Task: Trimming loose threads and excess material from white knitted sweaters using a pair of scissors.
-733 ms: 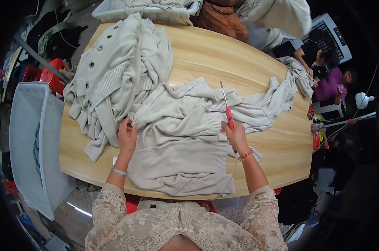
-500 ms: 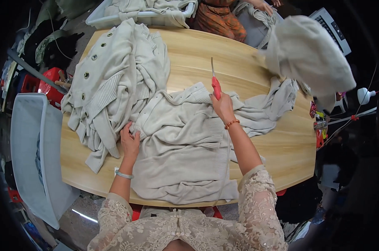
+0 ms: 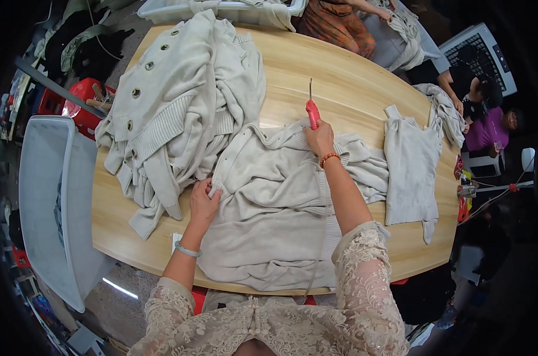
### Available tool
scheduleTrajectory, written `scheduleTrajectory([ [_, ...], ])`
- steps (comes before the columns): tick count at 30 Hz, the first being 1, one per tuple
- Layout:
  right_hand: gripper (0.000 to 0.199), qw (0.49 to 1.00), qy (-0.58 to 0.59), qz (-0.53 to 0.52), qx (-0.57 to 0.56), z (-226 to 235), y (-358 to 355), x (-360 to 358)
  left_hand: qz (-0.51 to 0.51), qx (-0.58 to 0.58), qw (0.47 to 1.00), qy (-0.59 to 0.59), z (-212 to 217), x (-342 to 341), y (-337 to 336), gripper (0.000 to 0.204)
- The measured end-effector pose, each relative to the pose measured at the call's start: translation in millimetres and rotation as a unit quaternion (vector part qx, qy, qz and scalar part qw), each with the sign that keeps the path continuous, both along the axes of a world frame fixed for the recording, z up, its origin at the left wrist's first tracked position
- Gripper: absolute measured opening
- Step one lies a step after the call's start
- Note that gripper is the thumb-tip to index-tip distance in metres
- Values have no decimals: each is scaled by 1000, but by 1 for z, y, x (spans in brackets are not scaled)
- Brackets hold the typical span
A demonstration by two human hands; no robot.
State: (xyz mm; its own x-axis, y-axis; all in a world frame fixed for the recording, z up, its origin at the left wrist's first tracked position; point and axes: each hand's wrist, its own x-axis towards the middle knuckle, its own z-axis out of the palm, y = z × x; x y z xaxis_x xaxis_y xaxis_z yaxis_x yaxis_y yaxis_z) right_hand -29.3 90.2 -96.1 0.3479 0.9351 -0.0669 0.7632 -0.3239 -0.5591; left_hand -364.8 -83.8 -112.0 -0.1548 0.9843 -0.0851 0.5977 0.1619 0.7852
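A pale grey knit cardigan (image 3: 263, 204) lies spread before me, its edge with small dark fastenings toward the far left. My left hand (image 3: 205, 202) is closed on that edge, fingers pinching the fabric. At the cardigan's far side my right hand (image 3: 321, 141) grips a red-handled tool (image 3: 312, 113) with a thin metal tip that points away from me; its exact kind is unclear. A thin pale strip or cord (image 3: 323, 249) runs from near my right wrist to the near table edge. A heap of similar buttoned cardigans (image 3: 180, 89) sits at left.
Flat on the table's (image 3: 340, 77) right lies another knit garment (image 3: 412, 166). White tubs stand on the left (image 3: 70, 207) and at the far edge (image 3: 245, 9). A person in orange patterned clothing (image 3: 334, 26) is beyond the table; others sit at far right.
A pale garment that was in the air at the upper right now lies on the table's right side. My view has shifted slightly; both hands keep their grips.
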Motion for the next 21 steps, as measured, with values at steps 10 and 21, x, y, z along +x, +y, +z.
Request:
scheduleTrajectory([
  [10, 15, 988, 142, 57, 0, 156, -177, 122, -132, 257, 944, 158, 80, -65, -36, 30],
  [21, 18, 963, -170, 118, -171, 96, -412, 102, -295, 83, 914, 267, 48, -44, -108, 35],
])
